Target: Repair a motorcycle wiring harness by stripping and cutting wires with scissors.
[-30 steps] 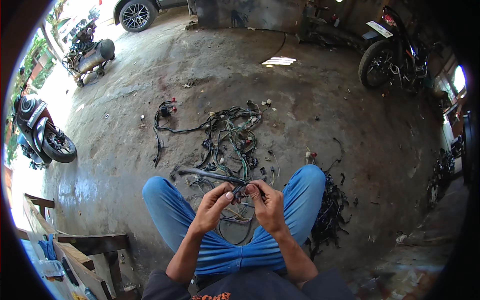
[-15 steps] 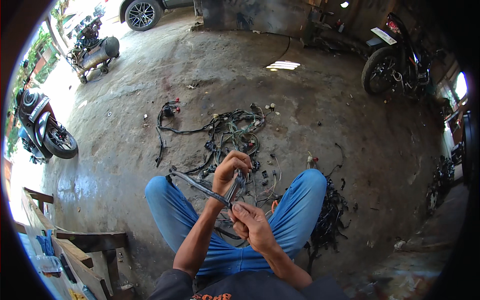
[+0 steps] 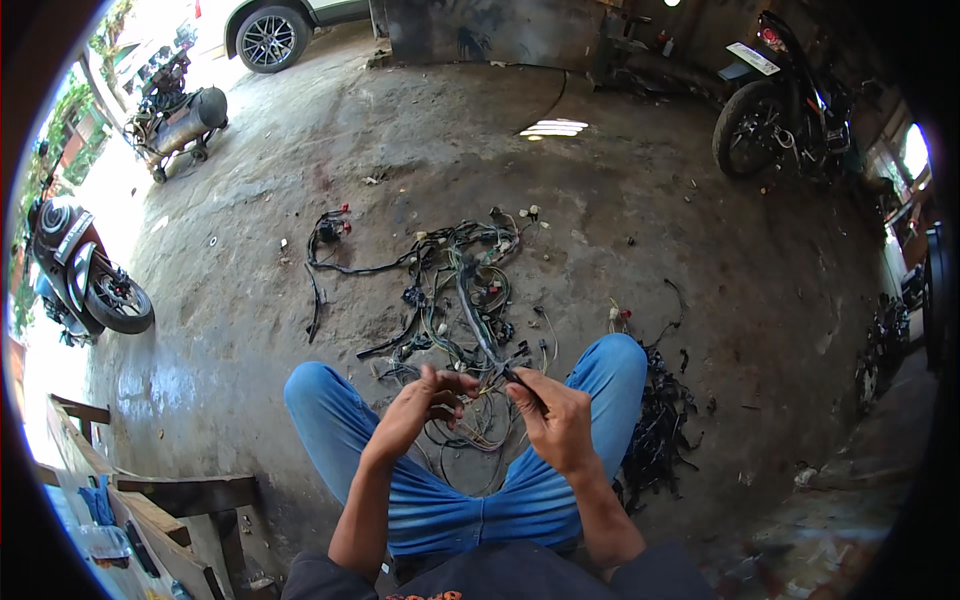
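A tangled wiring harness (image 3: 470,240) with coloured wires and connectors lies on the concrete floor between and beyond my knees. My right hand (image 3: 548,420) pinches a dark cable bundle (image 3: 478,330) at its near end, with the rest stretching up over the tangle. My left hand (image 3: 425,410) is just left of that end, fingers loosely curled and apart, holding nothing that I can see. Loose thin wires (image 3: 470,440) show below my hands. A pile of black scraps (image 3: 660,430) lies beside my right knee.
A wooden bench (image 3: 140,505) is at lower left. A scooter (image 3: 80,270) and a wheeled compressor (image 3: 180,125) stand left. A car wheel (image 3: 270,35) shows at the back; a motorcycle (image 3: 775,120) stands back right. My bent legs (image 3: 330,410) frame the work.
My left hand has come down from the raised cable and opened. The bundle has swung from pointing left to pointing away from me, still in my right hand.
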